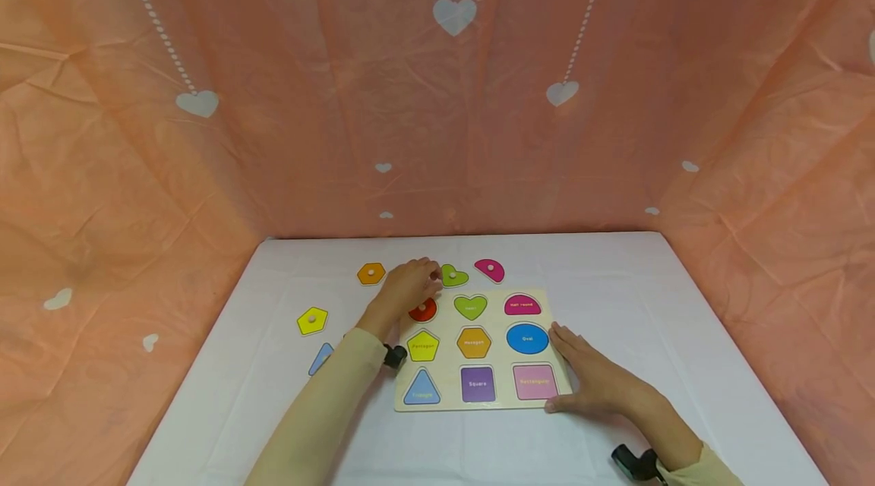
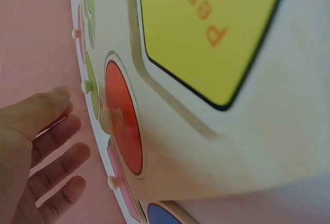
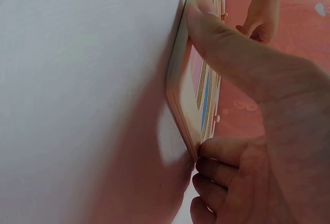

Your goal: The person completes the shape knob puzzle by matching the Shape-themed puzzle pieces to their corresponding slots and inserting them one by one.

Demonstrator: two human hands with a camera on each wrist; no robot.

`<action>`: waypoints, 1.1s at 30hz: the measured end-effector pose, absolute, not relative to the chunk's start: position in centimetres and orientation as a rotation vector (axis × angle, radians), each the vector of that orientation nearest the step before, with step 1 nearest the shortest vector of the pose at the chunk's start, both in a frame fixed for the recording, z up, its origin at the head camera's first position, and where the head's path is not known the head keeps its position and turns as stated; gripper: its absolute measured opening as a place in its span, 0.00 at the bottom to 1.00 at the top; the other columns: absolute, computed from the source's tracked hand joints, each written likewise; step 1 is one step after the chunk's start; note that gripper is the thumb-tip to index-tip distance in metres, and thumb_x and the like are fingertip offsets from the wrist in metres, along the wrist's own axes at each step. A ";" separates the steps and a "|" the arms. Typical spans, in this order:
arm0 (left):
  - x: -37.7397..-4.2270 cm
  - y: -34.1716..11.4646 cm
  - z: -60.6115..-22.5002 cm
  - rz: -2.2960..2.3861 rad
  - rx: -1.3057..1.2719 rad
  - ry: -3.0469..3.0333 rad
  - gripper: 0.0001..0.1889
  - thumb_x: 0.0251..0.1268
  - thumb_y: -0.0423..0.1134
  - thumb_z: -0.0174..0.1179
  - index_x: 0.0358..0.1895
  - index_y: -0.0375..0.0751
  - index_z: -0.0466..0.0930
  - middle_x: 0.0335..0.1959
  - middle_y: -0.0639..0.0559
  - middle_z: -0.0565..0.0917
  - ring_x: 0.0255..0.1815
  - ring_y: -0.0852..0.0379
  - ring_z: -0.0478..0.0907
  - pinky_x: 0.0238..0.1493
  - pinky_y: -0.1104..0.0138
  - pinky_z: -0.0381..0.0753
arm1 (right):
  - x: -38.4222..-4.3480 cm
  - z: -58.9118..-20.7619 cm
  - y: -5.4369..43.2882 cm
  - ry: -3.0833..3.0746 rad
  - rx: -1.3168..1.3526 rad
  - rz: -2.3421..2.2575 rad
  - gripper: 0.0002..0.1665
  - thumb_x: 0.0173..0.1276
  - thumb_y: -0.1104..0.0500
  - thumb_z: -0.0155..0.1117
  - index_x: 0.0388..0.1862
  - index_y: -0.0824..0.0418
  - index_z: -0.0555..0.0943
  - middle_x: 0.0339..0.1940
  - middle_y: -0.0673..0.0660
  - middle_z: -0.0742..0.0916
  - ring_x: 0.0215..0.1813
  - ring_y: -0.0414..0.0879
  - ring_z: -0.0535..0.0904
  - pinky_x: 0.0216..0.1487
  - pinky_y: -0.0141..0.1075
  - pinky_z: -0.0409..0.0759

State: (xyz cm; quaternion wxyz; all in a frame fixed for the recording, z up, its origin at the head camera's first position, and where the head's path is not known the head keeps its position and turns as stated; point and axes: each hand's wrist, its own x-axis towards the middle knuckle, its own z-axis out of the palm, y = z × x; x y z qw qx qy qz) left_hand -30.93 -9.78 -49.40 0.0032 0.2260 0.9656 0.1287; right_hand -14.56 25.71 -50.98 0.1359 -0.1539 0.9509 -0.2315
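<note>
A wooden shape puzzle board (image 1: 447,376) lies on the white table with coloured, labelled recesses. Its red circle piece (image 2: 124,118), with a round knob, sits in the board's far left corner. My left hand (image 1: 412,286) hovers over that corner, fingers loosely bent and holding nothing. Just past its fingertips lies the green heart piece (image 1: 454,276), behind the board. My right hand (image 1: 601,380) holds the board's near right corner, the thumb (image 3: 221,38) at the front edge and the fingers along the right side.
Behind the board are a pink half-round piece (image 1: 490,269) and an orange hexagon piece (image 1: 371,273). A yellow pentagon piece (image 1: 312,320) and a blue triangle piece (image 1: 321,358) lie to the left, the triangle partly hidden by the left sleeve. Orange cloth (image 1: 451,129) hangs around the table.
</note>
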 end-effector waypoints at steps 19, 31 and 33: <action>-32.6 -8.1 -49.4 0.413 0.750 3.023 0.12 0.77 0.46 0.68 0.57 0.48 0.86 0.49 0.54 0.85 0.50 0.53 0.81 0.64 0.56 0.82 | -14.3 -50.6 25.7 2.745 -0.434 -0.678 0.77 0.48 0.31 0.86 0.87 0.64 0.59 0.87 0.66 0.62 0.85 0.72 0.55 0.77 0.66 0.65; -32.8 -7.4 -49.7 0.392 0.713 3.013 0.13 0.77 0.45 0.68 0.58 0.49 0.86 0.49 0.54 0.85 0.52 0.52 0.81 0.63 0.54 0.81 | -14.4 -50.8 25.7 2.729 -0.412 -0.686 0.77 0.48 0.30 0.86 0.87 0.63 0.58 0.88 0.65 0.62 0.85 0.72 0.55 0.77 0.66 0.64; -32.8 -7.3 -49.7 0.376 0.720 3.014 0.14 0.77 0.46 0.68 0.60 0.49 0.86 0.50 0.53 0.84 0.53 0.52 0.81 0.64 0.54 0.81 | -14.5 -50.9 25.8 2.732 -0.415 -0.687 0.77 0.48 0.30 0.86 0.87 0.63 0.58 0.88 0.65 0.62 0.85 0.72 0.55 0.77 0.66 0.64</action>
